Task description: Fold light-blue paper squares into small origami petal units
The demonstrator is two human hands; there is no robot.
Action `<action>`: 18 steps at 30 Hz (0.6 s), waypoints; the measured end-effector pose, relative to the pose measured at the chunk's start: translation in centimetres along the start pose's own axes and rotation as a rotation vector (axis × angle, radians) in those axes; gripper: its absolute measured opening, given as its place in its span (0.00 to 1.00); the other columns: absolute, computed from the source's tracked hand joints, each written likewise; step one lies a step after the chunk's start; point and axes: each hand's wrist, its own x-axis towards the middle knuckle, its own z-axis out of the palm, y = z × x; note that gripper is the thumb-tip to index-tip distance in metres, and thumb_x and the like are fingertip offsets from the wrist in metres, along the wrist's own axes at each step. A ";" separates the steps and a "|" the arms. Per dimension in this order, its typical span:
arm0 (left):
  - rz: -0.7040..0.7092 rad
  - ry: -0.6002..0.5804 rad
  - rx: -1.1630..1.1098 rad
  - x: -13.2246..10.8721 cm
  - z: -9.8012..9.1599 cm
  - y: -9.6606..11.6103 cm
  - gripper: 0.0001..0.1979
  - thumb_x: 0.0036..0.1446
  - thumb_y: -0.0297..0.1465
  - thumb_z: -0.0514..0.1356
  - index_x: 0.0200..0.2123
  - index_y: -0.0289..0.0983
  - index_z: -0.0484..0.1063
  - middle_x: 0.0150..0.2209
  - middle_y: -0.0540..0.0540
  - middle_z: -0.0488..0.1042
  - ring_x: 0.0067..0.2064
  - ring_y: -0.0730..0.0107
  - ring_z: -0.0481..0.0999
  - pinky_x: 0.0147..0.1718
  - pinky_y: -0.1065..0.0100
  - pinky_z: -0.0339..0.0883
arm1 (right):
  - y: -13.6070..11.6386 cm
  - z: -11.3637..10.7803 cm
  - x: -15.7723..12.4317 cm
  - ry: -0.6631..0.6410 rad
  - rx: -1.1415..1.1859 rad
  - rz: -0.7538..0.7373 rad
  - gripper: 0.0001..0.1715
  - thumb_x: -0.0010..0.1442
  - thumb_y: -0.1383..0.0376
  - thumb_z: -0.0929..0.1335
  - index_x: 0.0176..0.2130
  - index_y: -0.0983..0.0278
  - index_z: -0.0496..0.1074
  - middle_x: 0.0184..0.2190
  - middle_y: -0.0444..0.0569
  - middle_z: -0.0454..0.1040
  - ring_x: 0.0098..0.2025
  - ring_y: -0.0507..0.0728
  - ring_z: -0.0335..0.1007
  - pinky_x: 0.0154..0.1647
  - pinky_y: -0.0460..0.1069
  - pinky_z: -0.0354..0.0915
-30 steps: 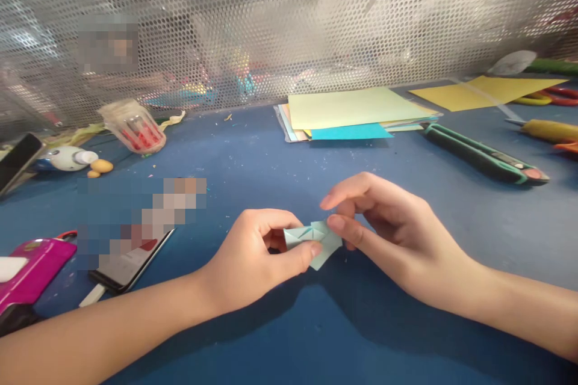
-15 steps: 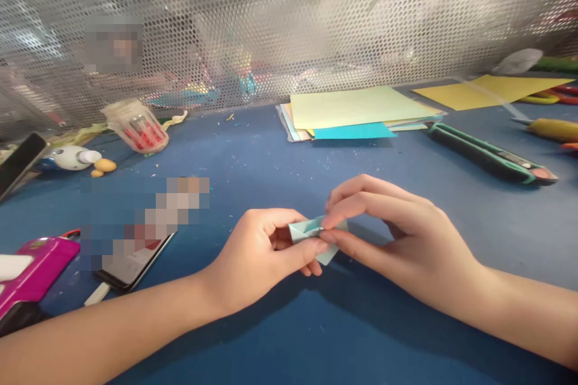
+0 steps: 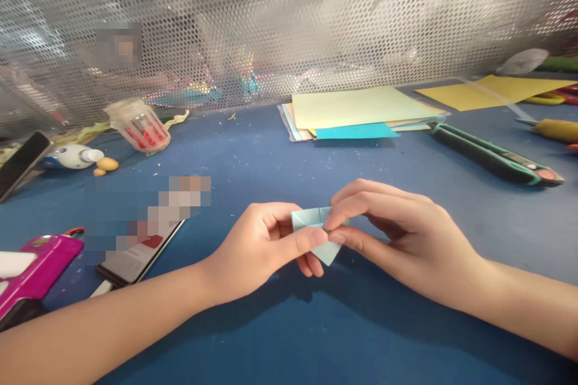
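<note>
A small folded piece of light blue paper (image 3: 329,254) is held up over the blue table, its pointed corner toward me. My left hand (image 3: 271,240) grips its left side, the thumb across the front and the fingers behind and below. From the right, my right hand (image 3: 397,228) pinches the paper's upper right part between thumb and index finger. The tips of both thumbs nearly meet at the middle of the paper. A crease line shows near its top edge.
Behind lie stacked coloured sheets (image 3: 352,109), a yellow sheet (image 3: 478,93) and a green-black cutter (image 3: 492,153). On the left are a phone (image 3: 135,258), a magenta tool (image 3: 49,271), a white bottle (image 3: 72,156) and a jar (image 3: 139,126). A perforated metal panel (image 3: 316,24) stands behind.
The paper's upper flap, partly raised before, now lies flatter, and more of its front shows. My right fingers have shifted slightly with it. The view has moved a little.
</note>
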 end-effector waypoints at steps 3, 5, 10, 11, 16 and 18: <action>-0.003 0.019 0.046 -0.1 0.1 0.0 0.06 0.57 0.29 0.70 0.30 0.34 0.77 0.24 0.51 0.77 0.27 0.76 0.77 0.30 0.75 0.73 | 0.0 0.0 0.0 -0.036 0.117 0.065 0.01 0.62 0.66 0.73 0.37 0.59 0.78 0.33 0.44 0.78 0.34 0.52 0.75 0.35 0.46 0.71; 0.004 0.031 0.082 -0.1 0.1 0.0 0.07 0.60 0.29 0.67 0.30 0.33 0.78 0.23 0.51 0.78 0.27 0.77 0.77 0.30 0.76 0.73 | -0.1 0.0 0.0 -0.052 0.201 0.125 0.01 0.62 0.65 0.73 0.36 0.59 0.79 0.33 0.44 0.79 0.33 0.52 0.75 0.36 0.47 0.72; 0.028 0.057 0.129 -0.3 0.2 -0.1 0.07 0.61 0.30 0.67 0.31 0.34 0.80 0.24 0.50 0.80 0.27 0.74 0.79 0.32 0.74 0.75 | -0.1 0.2 -0.2 -0.004 0.239 0.270 0.06 0.61 0.59 0.74 0.39 0.57 0.81 0.31 0.44 0.81 0.31 0.53 0.75 0.32 0.47 0.71; 0.030 0.063 0.135 -0.3 0.2 -0.1 0.07 0.61 0.31 0.66 0.31 0.34 0.80 0.25 0.49 0.80 0.27 0.73 0.80 0.32 0.73 0.75 | -0.1 0.3 -0.2 0.013 0.233 0.293 0.09 0.61 0.58 0.74 0.42 0.57 0.81 0.31 0.44 0.81 0.30 0.53 0.74 0.31 0.47 0.71; 0.037 0.095 0.201 -0.3 0.5 0.1 0.09 0.61 0.31 0.65 0.29 0.34 0.80 0.25 0.47 0.81 0.28 0.69 0.81 0.32 0.70 0.77 | -0.3 0.3 -0.1 0.021 0.267 0.345 0.14 0.61 0.57 0.74 0.45 0.58 0.79 0.29 0.45 0.79 0.29 0.54 0.74 0.29 0.48 0.72; 0.029 0.111 0.222 -0.4 0.6 0.1 0.07 0.59 0.29 0.66 0.28 0.35 0.80 0.23 0.49 0.81 0.26 0.70 0.81 0.31 0.71 0.77 | -0.4 0.3 0.0 0.004 0.305 0.356 0.13 0.60 0.58 0.74 0.45 0.59 0.78 0.30 0.46 0.80 0.30 0.54 0.76 0.30 0.48 0.73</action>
